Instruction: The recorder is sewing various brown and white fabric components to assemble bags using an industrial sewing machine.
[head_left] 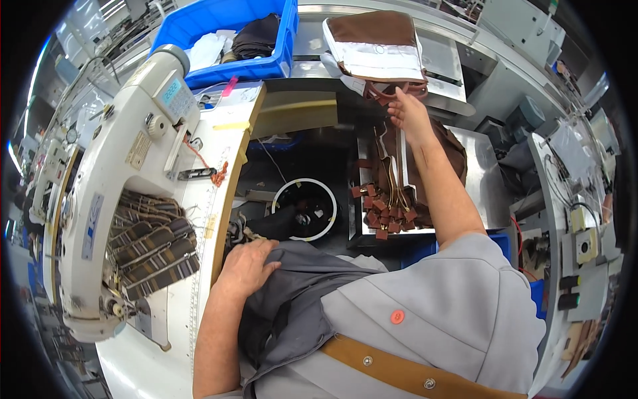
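Observation:
My right hand reaches forward, fingers curled on a reddish-brown strap at the near edge of a stack of brown and white fabric panels. My left hand rests by the near edge of the sewing table, fingers loosely spread on the dark grey cloth across my lap. Below my right forearm lies a pile of brown pieces, with a bundle of straps ending in reddish-brown tabs on its left.
A sewing machine stands at left with striped brown fabric under its arm. Behind it is a blue bin holding dark and white cloth. A round white-rimmed bin stands below, beside a metal stand.

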A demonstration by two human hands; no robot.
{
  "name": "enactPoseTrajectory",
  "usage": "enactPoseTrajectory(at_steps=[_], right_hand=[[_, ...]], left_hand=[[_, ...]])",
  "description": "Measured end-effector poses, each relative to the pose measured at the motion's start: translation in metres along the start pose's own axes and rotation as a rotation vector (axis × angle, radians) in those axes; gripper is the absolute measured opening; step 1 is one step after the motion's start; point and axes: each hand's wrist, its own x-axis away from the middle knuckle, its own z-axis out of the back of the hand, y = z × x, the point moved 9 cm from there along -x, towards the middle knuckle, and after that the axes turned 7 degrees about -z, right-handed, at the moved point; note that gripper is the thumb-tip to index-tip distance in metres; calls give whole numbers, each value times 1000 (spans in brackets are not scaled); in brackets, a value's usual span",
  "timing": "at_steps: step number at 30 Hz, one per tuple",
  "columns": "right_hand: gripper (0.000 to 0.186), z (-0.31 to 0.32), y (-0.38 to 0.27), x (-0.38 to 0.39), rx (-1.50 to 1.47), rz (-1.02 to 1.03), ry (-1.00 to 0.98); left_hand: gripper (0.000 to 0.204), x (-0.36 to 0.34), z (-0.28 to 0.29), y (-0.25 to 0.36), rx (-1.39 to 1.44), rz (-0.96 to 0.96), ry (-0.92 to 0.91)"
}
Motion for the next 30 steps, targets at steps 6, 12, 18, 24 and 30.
enactPoseTrajectory(at_steps=[6, 12, 18, 24, 30], right_hand=[[15, -33, -86, -22, -112, 335, -3], [22, -71, -189, -62, -283, 443, -142], [23, -67, -282, -112, -148, 566, -187], [28, -84, -323, -80, -169, 684, -227], [20, -124, -278, -32, 345, 695, -277]], left_hand=[[39, 85, -38, 5, 174, 112, -12], [42, 148, -51, 9, 332, 375, 46], [43, 167, -71, 11, 454, 433, 122], [43, 142, -56, 15, 425, 417, 111], [47, 64, 23, 43, 311, 177, 329]])
